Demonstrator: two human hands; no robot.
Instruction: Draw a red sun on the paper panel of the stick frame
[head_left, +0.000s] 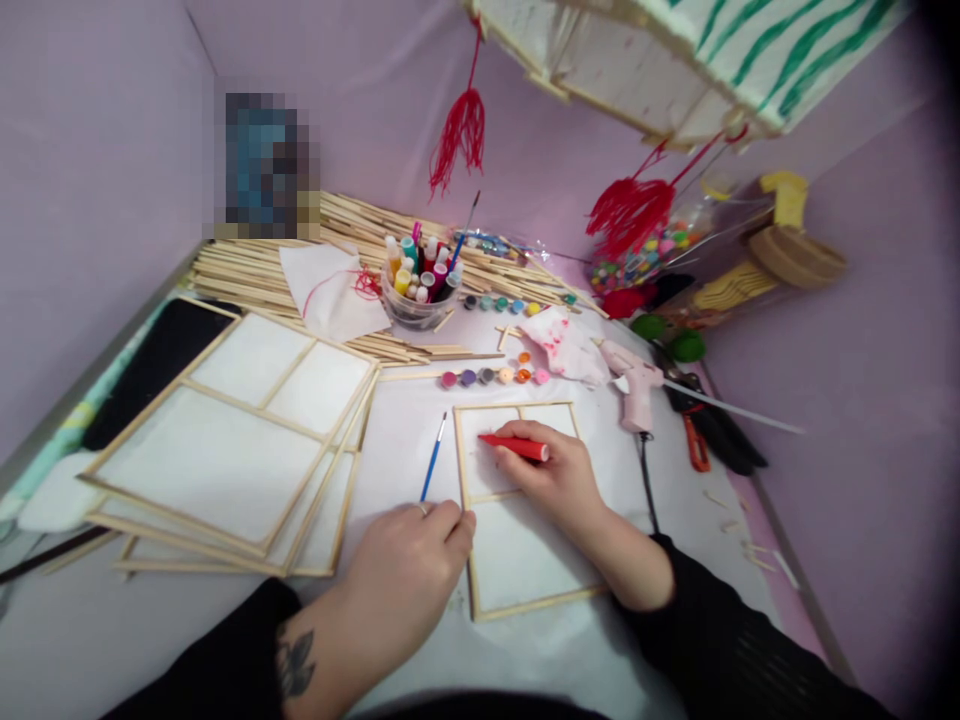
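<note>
On the worktop [405,420] we work at a paper panel [517,530], a wooden-stick frame with white paper stretched across it, lying flat in front of us. We judge it light and stiff only along its sticks; the paper between them looks thin and easy to dent or tear, so any hold belongs on the wooden edge, never on the white fields.

Left of the panel lies a stack of larger frames [225,450] of the same make, fanned out a little. Beyond the panel a heap of loose sticks [330,240] runs along the wall, with a tub of markers [417,285] standing against it. A pink glue gun [636,390] lies just beyond the panel's far right corner, and a row of small paint pots [491,376] lies just beyond its far edge.

Our left hand [409,575] rests at the panel's left edge, fingers curled down and touching the frame stick, pinning it; it encloses nothing that we can see. Our right hand [559,480] lies over the panel's upper half, its grip closed around a red marker [517,447], tip pointing left over the upper left pane. The marker looks smooth, rigid and light, best held near the tip for control, with light pressure on the paper.

A blue brush [433,457] lies just left of the panel, untouched, beside our left hand.
</note>
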